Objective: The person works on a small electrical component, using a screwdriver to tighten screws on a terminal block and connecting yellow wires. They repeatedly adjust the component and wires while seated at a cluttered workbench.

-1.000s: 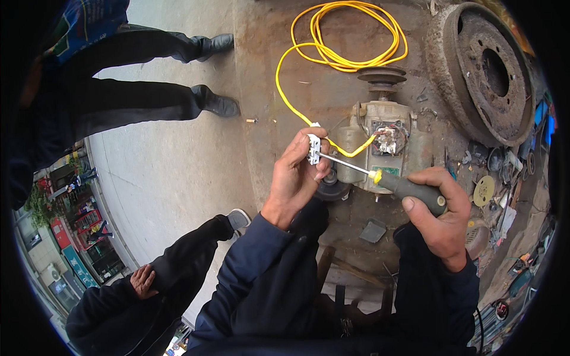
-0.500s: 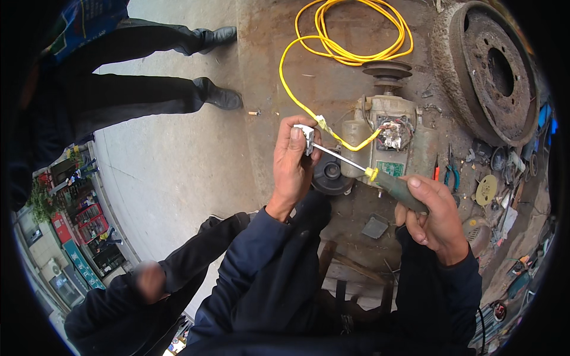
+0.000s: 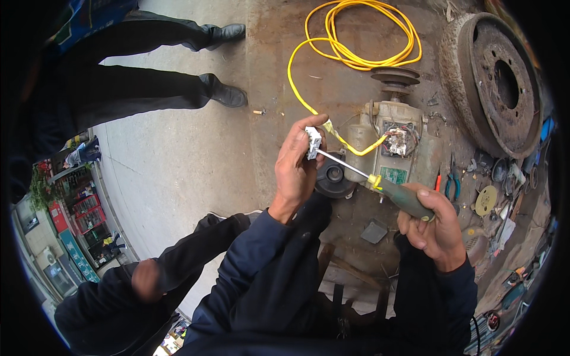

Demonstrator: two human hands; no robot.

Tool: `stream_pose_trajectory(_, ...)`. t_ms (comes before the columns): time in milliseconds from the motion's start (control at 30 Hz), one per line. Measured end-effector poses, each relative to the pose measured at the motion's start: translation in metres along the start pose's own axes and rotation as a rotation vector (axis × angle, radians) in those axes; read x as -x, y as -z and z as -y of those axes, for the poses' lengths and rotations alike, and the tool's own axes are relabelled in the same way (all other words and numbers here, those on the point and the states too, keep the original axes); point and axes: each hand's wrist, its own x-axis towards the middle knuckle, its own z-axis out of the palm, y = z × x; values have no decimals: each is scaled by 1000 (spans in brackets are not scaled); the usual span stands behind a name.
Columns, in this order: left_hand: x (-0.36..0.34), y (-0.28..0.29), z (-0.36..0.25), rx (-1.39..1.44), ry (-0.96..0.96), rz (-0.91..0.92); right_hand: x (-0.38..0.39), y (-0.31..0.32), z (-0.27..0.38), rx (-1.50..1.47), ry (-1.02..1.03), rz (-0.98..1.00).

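notably, green label point(image 3: 394, 174) near screwdriver point(image 3: 393, 192)

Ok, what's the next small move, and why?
I'd probably give the screwdriver a slight turn: the right hand holds it, its end appears to meet the white block, and the left hand pinches that block. Whether it's seated, I can't tell.

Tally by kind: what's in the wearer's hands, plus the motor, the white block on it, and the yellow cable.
Motor: 1
White blocks: 2 (held block in left hand, mounted block on motor)
Screwdriver: 1, in right hand
Yellow cable: 1
Total: 5
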Motion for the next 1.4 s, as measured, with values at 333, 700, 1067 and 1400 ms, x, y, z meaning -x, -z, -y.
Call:
stream_pose_trajectory(333, 2, -1, 1, 15, 57, 16, 5, -10, 3, 288, 163, -129)
stream_pose_trajectory(700, 7, -4, 19, -17, 26, -45, 8, -31, 1, 714, 367, -216)
stream_pose_trajectory(1067, 10, -12, 19, 88, 194, -16, -2, -19, 23, 1241, 1176, -181)
stream_pose_trajectory(1400, 16, -28, 6, 129, 274, -19, 0, -4, 13, 829, 1071, -308)
